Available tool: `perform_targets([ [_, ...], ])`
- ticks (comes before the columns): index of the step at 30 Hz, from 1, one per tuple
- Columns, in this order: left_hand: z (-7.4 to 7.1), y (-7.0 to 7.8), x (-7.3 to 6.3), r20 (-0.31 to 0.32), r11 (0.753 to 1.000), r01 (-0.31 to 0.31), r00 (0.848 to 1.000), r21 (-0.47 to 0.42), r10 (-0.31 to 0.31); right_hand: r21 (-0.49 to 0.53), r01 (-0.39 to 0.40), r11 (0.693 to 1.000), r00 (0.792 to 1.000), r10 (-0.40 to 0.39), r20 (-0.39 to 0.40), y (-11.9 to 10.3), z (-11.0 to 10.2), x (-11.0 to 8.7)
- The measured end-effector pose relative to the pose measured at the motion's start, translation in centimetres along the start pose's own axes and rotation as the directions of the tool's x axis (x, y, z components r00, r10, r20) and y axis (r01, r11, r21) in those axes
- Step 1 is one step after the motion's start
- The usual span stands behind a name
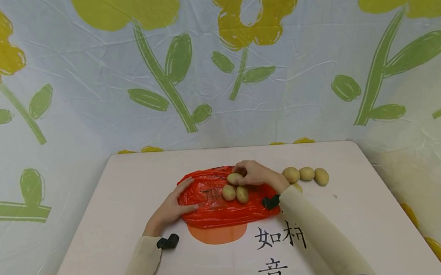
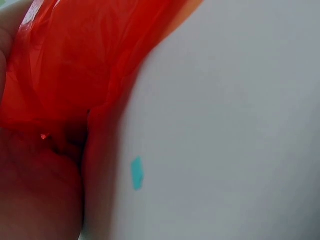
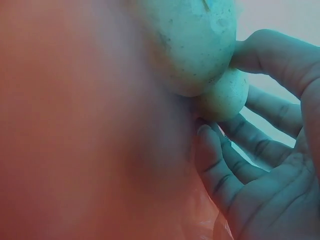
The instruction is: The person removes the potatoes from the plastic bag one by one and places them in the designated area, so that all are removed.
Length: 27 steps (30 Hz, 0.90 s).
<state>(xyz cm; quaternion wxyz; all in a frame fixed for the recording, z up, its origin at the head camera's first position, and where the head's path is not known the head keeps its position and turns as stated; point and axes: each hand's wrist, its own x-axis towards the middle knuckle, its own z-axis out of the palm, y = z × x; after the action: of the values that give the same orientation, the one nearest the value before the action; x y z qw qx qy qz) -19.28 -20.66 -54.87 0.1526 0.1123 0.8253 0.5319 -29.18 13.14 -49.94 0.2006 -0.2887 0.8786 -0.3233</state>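
I've got one potato (image 1: 234, 179) at the red plastic bag (image 1: 228, 218), just behind two others, the left one (image 1: 229, 193) and the right one (image 1: 242, 194), which sit side by side on the plastic. Can't tell if the far one touches the bag. My right hand (image 1: 252, 173) has it, thumb and fingers pinching its sides; right wrist view shows two potatoes close by those fingers. My left hand (image 1: 173, 205) is on the bag's left end, thumb and forefinger straight and spread; can't make out the other fingers well. Bag lies flat and wrinkled across the middle of the bench (image 1: 129, 186), partly over a printed orange disc (image 1: 218, 236). To my right, past the wrist: three potatoes in a rough row, (image 1: 291, 175), (image 1: 307, 173) and (image 1: 321, 176), plus a fourth (image 1: 297, 187) partly hidden by my sleeve (image 1: 320, 225). Black characters (image 1: 270, 238) are printed nearer me. Flowered sheet (image 1: 281, 105) hangs behind the bench.
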Motion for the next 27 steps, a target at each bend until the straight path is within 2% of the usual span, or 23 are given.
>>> perform_targets([
  [11, 0.0, -0.1, 0.0, -0.002, 1.000, -0.024, 1.000, -0.005, 0.024, -0.005, -0.015, 1.000, 0.999, 0.016, 0.030, -0.5, -0.3, -0.2],
  [16, 0.0, 0.1, 0.0, -0.002, 1.000, -0.024, 1.000, 0.005, 0.024, -0.005, -0.009, 1.000, 1.000, 0.009, 0.015, -0.6, -0.2, -0.3],
  [23, 0.0, 0.1, -0.1, -0.007, 1.000, 0.008, 1.000, -0.008, -0.008, 0.011, -0.022, 1.000, 1.000, 0.022, -0.017, -0.9, -0.2, -0.6],
  [27, 0.0, 0.0, -0.1, -0.006, 1.000, -0.004, 1.000, -0.005, 0.004, 0.019, -0.028, 0.999, 0.999, 0.029, -0.035, -1.0, -0.5, -0.8],
])
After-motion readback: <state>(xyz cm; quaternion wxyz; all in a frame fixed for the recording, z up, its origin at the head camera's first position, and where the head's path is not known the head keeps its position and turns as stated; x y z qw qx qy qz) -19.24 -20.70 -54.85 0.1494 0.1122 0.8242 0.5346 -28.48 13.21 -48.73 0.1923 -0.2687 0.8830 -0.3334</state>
